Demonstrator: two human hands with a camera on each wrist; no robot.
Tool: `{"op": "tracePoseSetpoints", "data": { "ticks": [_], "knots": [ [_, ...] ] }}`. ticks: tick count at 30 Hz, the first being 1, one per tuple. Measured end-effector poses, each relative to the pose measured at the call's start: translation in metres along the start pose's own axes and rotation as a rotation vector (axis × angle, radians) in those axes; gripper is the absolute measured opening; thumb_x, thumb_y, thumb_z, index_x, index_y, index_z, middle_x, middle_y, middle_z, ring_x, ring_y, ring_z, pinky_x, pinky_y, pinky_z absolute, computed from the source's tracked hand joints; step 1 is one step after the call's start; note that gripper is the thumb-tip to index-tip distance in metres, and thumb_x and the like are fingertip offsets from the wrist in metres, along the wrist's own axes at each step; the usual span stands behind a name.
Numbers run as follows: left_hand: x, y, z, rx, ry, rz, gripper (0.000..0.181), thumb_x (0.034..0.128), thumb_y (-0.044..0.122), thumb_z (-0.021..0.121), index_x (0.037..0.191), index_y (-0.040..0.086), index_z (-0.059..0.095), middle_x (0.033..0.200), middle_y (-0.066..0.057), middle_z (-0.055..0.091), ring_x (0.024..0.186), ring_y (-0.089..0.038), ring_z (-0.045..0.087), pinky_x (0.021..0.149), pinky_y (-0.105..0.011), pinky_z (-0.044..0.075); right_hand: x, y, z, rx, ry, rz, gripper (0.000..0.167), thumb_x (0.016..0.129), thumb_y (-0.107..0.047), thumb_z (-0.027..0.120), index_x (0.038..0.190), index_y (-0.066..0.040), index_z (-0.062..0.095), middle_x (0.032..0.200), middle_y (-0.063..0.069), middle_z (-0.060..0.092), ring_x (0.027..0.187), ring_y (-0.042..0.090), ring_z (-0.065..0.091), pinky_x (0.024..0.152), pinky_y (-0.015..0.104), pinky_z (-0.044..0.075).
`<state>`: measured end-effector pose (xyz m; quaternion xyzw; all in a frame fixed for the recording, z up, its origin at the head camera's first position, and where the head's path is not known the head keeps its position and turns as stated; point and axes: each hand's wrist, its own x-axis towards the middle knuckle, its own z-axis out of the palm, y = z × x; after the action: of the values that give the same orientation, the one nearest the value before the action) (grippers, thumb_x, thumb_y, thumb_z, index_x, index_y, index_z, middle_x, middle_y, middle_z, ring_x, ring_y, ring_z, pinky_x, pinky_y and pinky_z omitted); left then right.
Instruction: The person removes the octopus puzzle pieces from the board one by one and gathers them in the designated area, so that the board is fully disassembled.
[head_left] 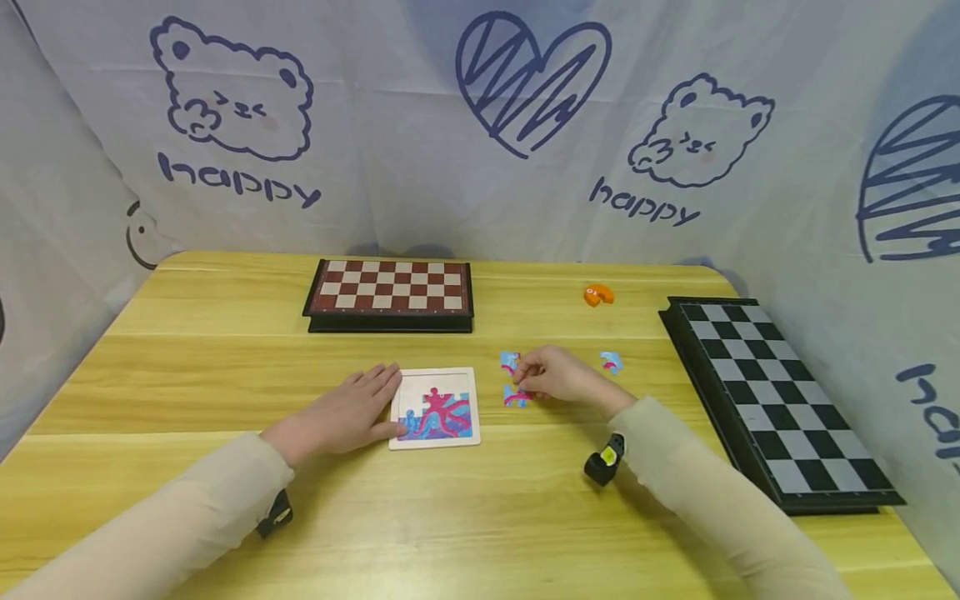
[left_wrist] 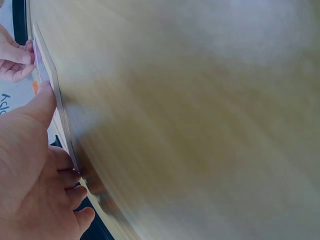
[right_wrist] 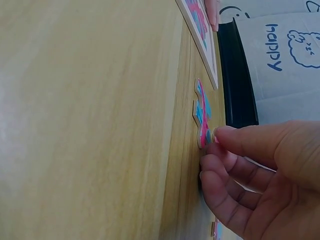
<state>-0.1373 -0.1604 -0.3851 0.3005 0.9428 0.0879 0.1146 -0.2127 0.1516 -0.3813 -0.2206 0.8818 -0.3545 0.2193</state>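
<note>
A square puzzle board (head_left: 438, 374) with a pale rim lies on the table, its lower part filled with pink, blue and purple pieces. My left hand (head_left: 337, 423) rests at the board's left side with fingers extended. Its thumb (left_wrist: 42, 102) lies over the near left edge. To the right of the board, my right hand (head_left: 558, 377) pinches the edge of a pink and blue puzzle piece (head_left: 512, 400) between thumb and forefinger. Just beyond it lies another puzzle piece (head_left: 507, 360), partly beside the fingers. A third puzzle piece (head_left: 611, 361) sits farther right.
Behind the board is a brown and white chessboard case (head_left: 390, 321). A black and white chessboard case (head_left: 795, 400) stands along the right side. An orange object (head_left: 597, 294) lies toward the back of the wooden table (head_left: 480, 533). Printed cloth (head_left: 420, 192) hangs behind.
</note>
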Motion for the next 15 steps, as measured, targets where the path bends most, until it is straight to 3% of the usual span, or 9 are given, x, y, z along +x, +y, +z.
{"op": "tracePoseSetpoints", "data": {
  "ticks": [9, 15],
  "knots": [
    [0.0001, 0.0008, 0.0003, -0.006, -0.001, -0.001, 0.076, 0.0938, 0.045, 0.046, 0.14, -0.011, 0.024, 0.146, -0.026, 0.019, 0.133, -0.04, 0.018, 0.106, -0.052, 0.018, -0.0005, -0.001, -0.0015, 0.001, 0.012, 0.014, 0.008, 0.089, -0.001, 0.057, 0.088, -0.001, 0.064, 0.077, 0.004, 0.062, 0.061, 0.015, 0.051, 0.055, 0.025, 0.045],
    [-0.0002, 0.0007, -0.0008, -0.004, 0.003, -0.002, 0.075, 0.0938, 0.044, 0.047, 0.139, -0.012, 0.025, 0.146, -0.027, 0.02, 0.133, -0.04, 0.019, 0.105, -0.052, 0.019, 0.0008, -0.0068, -0.0056, -0.047, 0.036, -0.039, 0.008, 0.09, -0.006, 0.058, 0.091, -0.003, 0.066, 0.074, 0.004, 0.059, 0.06, 0.014, 0.048, 0.052, 0.025, 0.042]
  ]
}}
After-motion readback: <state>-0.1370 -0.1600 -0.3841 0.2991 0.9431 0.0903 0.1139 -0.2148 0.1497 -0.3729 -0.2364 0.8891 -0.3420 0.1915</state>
